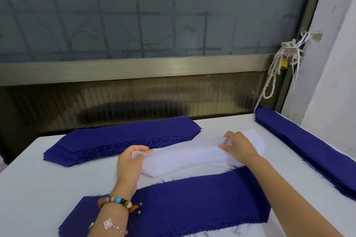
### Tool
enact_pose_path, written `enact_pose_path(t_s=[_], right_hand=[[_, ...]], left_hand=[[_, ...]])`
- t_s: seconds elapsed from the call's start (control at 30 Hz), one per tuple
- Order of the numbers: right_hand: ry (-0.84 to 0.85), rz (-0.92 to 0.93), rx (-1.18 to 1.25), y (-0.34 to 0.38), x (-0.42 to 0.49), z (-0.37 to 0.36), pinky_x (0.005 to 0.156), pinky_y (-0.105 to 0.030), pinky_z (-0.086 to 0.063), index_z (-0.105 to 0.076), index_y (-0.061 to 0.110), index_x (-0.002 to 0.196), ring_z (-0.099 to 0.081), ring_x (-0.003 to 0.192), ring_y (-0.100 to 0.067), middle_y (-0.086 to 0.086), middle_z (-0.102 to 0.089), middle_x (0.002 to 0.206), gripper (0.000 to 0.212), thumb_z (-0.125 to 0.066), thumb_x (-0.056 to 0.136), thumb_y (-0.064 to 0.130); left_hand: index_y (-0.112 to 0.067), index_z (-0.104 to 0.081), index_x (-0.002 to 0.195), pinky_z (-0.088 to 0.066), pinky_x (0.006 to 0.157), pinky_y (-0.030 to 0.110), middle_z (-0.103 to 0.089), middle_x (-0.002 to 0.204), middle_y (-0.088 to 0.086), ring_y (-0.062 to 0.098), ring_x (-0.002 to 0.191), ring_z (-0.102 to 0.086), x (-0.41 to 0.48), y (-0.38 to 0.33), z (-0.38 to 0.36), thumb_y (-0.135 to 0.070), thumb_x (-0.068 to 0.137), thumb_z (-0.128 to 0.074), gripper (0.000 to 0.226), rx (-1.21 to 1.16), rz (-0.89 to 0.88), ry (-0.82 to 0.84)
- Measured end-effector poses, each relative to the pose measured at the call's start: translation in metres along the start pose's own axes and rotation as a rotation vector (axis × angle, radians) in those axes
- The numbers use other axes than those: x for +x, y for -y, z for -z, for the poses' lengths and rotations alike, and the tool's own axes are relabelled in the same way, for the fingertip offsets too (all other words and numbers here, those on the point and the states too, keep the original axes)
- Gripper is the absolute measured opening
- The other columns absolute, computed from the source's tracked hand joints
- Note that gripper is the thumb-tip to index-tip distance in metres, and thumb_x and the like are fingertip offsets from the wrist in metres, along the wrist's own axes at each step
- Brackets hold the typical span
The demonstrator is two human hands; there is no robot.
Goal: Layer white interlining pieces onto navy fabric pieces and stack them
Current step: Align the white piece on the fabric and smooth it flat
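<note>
Pick step: my left hand and right hand apart, each pinching an end of the white interlining stack, just behind the lone navy piece. Next: peel one sheet only, align on navy

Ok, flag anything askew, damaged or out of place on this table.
Nothing is spilled or misplaced. The single navy piece nearest the camera has frayed edges with loose threads, and the far navy stack is fanned, not squared, its near edge ragged. The white interlining stack, held by the left hand and right hand, looks tidy.
</note>
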State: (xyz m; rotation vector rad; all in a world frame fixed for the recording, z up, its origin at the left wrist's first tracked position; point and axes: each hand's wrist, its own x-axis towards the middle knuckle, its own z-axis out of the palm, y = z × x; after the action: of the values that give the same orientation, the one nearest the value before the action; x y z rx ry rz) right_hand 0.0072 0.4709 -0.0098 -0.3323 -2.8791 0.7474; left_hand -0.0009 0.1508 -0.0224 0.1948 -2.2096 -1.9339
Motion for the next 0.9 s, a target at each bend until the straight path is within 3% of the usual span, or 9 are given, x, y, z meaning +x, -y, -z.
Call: enact_pose_path(t_s=[0.17, 0.33, 0.47, 0.57, 0.7, 0.8, 0.9], right_hand=[[-0.173, -0.120, 0.056, -0.026, -0.004, 0.002, 0.078, -0.029, -0.043, -0.056, 0.019, 0.115, -0.050, 0.091, -0.021, -0.003, -0.047, 0.104, 0.036, -0.065, 0.087, 0.040], [-0.309, -0.174, 0.147, -0.042, -0.008, -0.001, 0.078, -0.030, -0.042, -0.059, 0.020, 0.101, -0.051, 0.094, -0.025, -0.006, -0.048, 0.101, 0.020, -0.064, 0.089, 0.036], [-0.374, -0.202, 0.199, -0.053, -0.005, 0.003, 0.076, -0.031, -0.042, -0.059, 0.021, 0.095, -0.053, 0.092, -0.026, -0.008, -0.051, 0.100, 0.013, -0.064, 0.089, 0.032], [-0.409, -0.257, 0.222, -0.063, 0.000, 0.007, 0.078, -0.034, -0.045, -0.063, 0.014, 0.103, -0.055, 0.091, -0.029, -0.014, -0.054, 0.105, 0.019, -0.064, 0.090, 0.028], [-0.459, -0.368, 0.253, -0.068, 0.004, 0.011, 0.094, -0.040, -0.046, -0.060, 0.007, 0.123, -0.056, 0.103, -0.037, -0.021, -0.051, 0.119, 0.038, -0.064, 0.090, 0.026], [-0.542, -0.390, 0.276, -0.068, 0.003, 0.013, 0.097, -0.041, -0.040, -0.062, 0.003, 0.122, -0.049, 0.111, -0.038, -0.021, -0.047, 0.123, 0.039, -0.066, 0.089, 0.024], [-0.584, -0.337, 0.323, -0.066, 0.002, 0.015, 0.091, -0.039, -0.041, -0.068, 0.002, 0.107, -0.051, 0.107, -0.035, -0.018, -0.056, 0.116, 0.030, -0.068, 0.088, 0.025]], left_hand=[[-0.018, -0.068, 0.097, -0.058, 0.075, 0.055, -0.066, 0.104, 0.005, 0.030, 0.098, -0.063, 0.002, 0.002, 0.001, 0.009, 0.088, -0.042, 0.039, 0.012, 0.002, 0.007], [-0.023, -0.066, 0.096, -0.054, 0.072, 0.034, -0.067, 0.102, 0.002, 0.024, 0.098, -0.062, 0.002, 0.005, 0.001, 0.008, 0.088, -0.045, 0.039, 0.031, -0.031, -0.001], [-0.025, -0.065, 0.099, -0.051, 0.074, 0.032, -0.066, 0.105, 0.002, 0.024, 0.101, -0.061, 0.004, 0.008, 0.000, 0.007, 0.089, -0.046, 0.038, 0.037, -0.033, -0.007], [-0.022, -0.062, 0.111, -0.052, 0.084, 0.039, -0.061, 0.120, 0.006, 0.027, 0.110, -0.058, 0.006, 0.009, 0.000, 0.005, 0.090, -0.048, 0.037, 0.057, -0.016, -0.034], [-0.028, -0.051, 0.131, -0.048, 0.098, 0.047, -0.047, 0.139, 0.005, 0.029, 0.122, -0.051, 0.005, 0.008, 0.000, 0.001, 0.092, -0.055, 0.049, 0.087, -0.001, -0.084], [-0.031, -0.054, 0.122, -0.052, 0.090, 0.051, -0.057, 0.125, 0.016, 0.036, 0.107, -0.059, 0.005, 0.010, 0.002, -0.001, 0.092, -0.060, 0.043, 0.065, -0.041, -0.071], [-0.026, -0.066, 0.098, -0.051, 0.093, 0.050, -0.065, 0.111, 0.006, 0.035, 0.107, -0.060, 0.005, 0.010, 0.005, -0.002, 0.091, -0.061, 0.025, 0.066, -0.073, -0.082]])
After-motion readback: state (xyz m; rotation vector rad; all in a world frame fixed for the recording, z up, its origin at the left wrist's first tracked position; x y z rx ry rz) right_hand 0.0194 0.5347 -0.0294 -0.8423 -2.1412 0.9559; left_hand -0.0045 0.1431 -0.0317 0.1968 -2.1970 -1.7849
